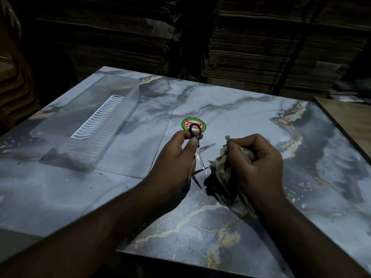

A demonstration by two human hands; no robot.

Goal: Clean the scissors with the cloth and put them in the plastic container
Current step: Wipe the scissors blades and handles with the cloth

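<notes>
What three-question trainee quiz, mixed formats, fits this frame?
1. Which hand holds the scissors?
2. True or false: the blades are closed.
3. The cloth is: A) in the plastic container, B) bunched in the right hand, C) flat on the table.

Key: 1. The left hand, pinching near the black handle loop. 2. False, they are spread apart. 3. B.

The desk (230,109) is grey-blue marble with gold and dark veins. A round green, red and white sticker (202,125) sits on it. The scissors (200,157) have black loops and silver blades; the cloth (224,177) is dingy beige, stained black. The clear container (90,125) holds a white ribbed insert.
</notes>
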